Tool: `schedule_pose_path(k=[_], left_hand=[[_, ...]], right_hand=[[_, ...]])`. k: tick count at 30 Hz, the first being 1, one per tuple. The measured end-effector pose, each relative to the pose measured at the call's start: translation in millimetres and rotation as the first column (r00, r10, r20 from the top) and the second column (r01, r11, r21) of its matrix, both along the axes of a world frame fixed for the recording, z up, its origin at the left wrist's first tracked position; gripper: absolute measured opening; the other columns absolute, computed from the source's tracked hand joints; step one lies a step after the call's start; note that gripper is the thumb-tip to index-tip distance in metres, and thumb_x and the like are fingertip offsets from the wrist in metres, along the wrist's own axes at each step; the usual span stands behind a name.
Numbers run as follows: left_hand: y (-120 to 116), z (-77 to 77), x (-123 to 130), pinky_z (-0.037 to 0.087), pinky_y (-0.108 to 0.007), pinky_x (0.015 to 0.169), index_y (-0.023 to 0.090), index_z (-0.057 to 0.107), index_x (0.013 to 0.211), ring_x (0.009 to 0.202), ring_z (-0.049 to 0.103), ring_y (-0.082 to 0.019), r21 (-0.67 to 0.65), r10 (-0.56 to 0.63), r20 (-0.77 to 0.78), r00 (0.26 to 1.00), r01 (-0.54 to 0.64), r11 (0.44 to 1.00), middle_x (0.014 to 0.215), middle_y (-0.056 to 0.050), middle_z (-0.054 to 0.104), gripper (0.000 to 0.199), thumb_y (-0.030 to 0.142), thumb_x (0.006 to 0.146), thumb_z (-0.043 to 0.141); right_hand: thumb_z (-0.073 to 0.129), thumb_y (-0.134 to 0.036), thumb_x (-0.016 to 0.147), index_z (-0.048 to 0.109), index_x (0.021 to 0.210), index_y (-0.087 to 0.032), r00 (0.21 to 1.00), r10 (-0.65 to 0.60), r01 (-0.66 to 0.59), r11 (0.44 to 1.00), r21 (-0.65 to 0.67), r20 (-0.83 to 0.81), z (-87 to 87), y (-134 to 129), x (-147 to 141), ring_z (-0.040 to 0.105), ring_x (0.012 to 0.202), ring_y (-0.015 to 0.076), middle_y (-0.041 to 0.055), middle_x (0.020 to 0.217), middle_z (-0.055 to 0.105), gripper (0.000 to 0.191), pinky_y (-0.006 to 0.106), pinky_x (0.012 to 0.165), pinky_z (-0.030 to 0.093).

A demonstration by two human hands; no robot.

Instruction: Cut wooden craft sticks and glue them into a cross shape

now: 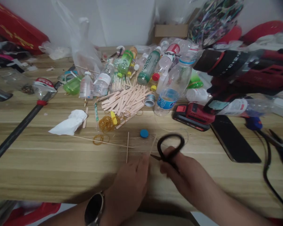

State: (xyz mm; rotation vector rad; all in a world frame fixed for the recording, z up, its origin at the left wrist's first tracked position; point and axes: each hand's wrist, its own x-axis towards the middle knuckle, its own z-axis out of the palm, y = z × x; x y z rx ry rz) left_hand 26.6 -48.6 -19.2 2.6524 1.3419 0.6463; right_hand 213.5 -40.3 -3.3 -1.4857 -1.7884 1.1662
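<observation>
My left hand (133, 179), with a dark watch (94, 208) on its wrist, is closed on a thin pale strip (153, 144) that sticks up from the fingers. Black-handled scissors (170, 144) are in my right hand (183, 174); their blades point left, close to the left fingertips. The image is slightly blurred, so whether the blades touch the strip cannot be told. A blue cap (144, 133) lies on the wooden table (61, 169) just beyond my hands. Left of it, a thin stick (128, 147) crosses a longer one.
Wooden sticks (124, 99) are heaped beyond my hands, beside rubber bands (106, 123) and several plastic bottles. A red and black drill (244, 72) stands at right, near a phone (235, 138). White tissue (69, 122) and a dark rod (16, 135) lie at left.
</observation>
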Motion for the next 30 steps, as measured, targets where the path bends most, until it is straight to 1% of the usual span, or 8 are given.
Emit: schedule_pose_path(k=[4, 7, 10, 14, 18, 24, 27, 30], left_hand=[[4.0, 4.9, -0.7, 0.055, -0.026, 0.052, 0.015, 0.058, 0.112, 0.058, 0.07, -0.018, -0.032, 0.025, 0.04, 0.999, -0.024, 0.999, 0.072, -0.003, 0.074, 0.03, 0.013, 0.101, 0.031], [2.7, 1.3, -3.6, 0.056, -0.028, 0.052, 0.01, 0.056, 0.116, 0.06, 0.07, -0.02, 0.071, -0.002, -0.005, 1.0, 0.003, 0.997, 0.075, -0.007, 0.075, 0.031, 0.01, 0.1, 0.03], [0.5, -2.9, -6.7, 0.057, -0.029, 0.057, 0.005, 0.053, 0.12, 0.068, 0.072, -0.021, 0.187, -0.077, -0.076, 0.994, 0.09, 0.978, 0.087, -0.013, 0.077, 0.035, 0.002, 0.095, 0.028], [1.1, 1.7, -5.6, 0.057, -0.028, 0.057, 0.012, 0.058, 0.115, 0.065, 0.071, -0.019, 0.004, -0.013, 0.004, 1.0, 0.013, 1.0, 0.08, -0.007, 0.076, 0.031, 0.006, 0.097, 0.034], [0.2, 6.1, -3.2, 0.056, -0.027, 0.057, 0.016, 0.061, 0.111, 0.061, 0.069, -0.018, -0.118, 0.031, 0.063, 0.998, -0.024, 0.993, 0.076, -0.003, 0.074, 0.03, 0.012, 0.099, 0.033], [-3.0, -2.9, -7.0, 0.057, -0.029, 0.062, 0.004, 0.052, 0.122, 0.07, 0.072, -0.02, 0.204, -0.038, -0.076, 0.996, 0.053, 0.977, 0.084, -0.013, 0.075, 0.035, 0.004, 0.097, 0.027], [-0.4, 4.1, -5.8, 0.056, -0.028, 0.057, 0.008, 0.056, 0.118, 0.064, 0.071, -0.02, 0.093, 0.001, -0.018, 1.0, 0.001, 0.996, 0.079, -0.009, 0.075, 0.034, 0.009, 0.099, 0.028], [0.8, 14.2, -2.7, 0.055, -0.025, 0.054, 0.016, 0.063, 0.107, 0.061, 0.071, -0.017, -0.058, 0.061, 0.094, 0.994, -0.056, 0.997, 0.076, -0.004, 0.075, 0.035, 0.015, 0.102, 0.028]], right_hand=[[0.053, -0.027, 0.083, 0.058, 0.074, -0.023, 0.998, -0.032, 0.027, 0.994, 0.111, 0.046, -4.0, -1.3, 1.5, 0.062, 0.064, 0.0216, 0.0065, 0.067, 0.067, 0.011, 0.033, 0.06, 0.047], [0.047, -0.035, 0.089, 0.051, 0.072, -0.024, 0.991, 0.009, -0.036, 0.979, -0.199, -0.135, 5.5, 3.9, -0.4, 0.059, 0.052, 0.0168, 0.0009, 0.057, 0.062, 0.021, 0.028, 0.05, 0.046], [0.05, -0.045, 0.085, 0.048, 0.076, -0.023, 0.938, -0.085, -0.112, 0.842, -0.527, -0.336, 11.4, 5.9, -2.4, 0.059, 0.049, 0.0159, -0.0019, 0.054, 0.059, 0.023, 0.027, 0.048, 0.047], [0.051, -0.037, 0.084, 0.054, 0.076, -0.022, 0.997, -0.053, 0.045, 0.991, -0.126, -0.058, 1.9, -1.2, -3.0, 0.062, 0.061, 0.0213, 0.0055, 0.063, 0.065, 0.017, 0.032, 0.057, 0.046], [0.057, -0.03, 0.075, 0.06, 0.078, -0.023, 0.994, -0.109, 0.109, 0.992, 0.059, -0.006, -2.4, -5.6, -3.8, 0.062, 0.07, 0.0249, 0.0088, 0.071, 0.068, 0.008, 0.037, 0.066, 0.045], [0.048, -0.045, 0.089, 0.046, 0.074, -0.023, 0.94, -0.099, -0.069, 0.881, -0.468, -0.325, 11.6, -0.1, -9.6, 0.057, 0.048, 0.0148, -0.0012, 0.053, 0.059, 0.026, 0.025, 0.047, 0.044], [0.049, -0.039, 0.088, 0.052, 0.077, -0.022, 0.991, -0.056, 0.04, 0.991, -0.126, -0.12, 4.6, -2.4, -7.8, 0.061, 0.052, 0.0175, 0.0021, 0.057, 0.065, 0.021, 0.028, 0.051, 0.045], [0.05, -0.036, 0.083, 0.061, 0.083, -0.022, 0.994, -0.08, 0.058, 0.966, 0.252, 0.077, -3.0, -5.3, -3.9, 0.066, 0.066, 0.0258, 0.011, 0.073, 0.073, 0.018, 0.037, 0.062, 0.048]])
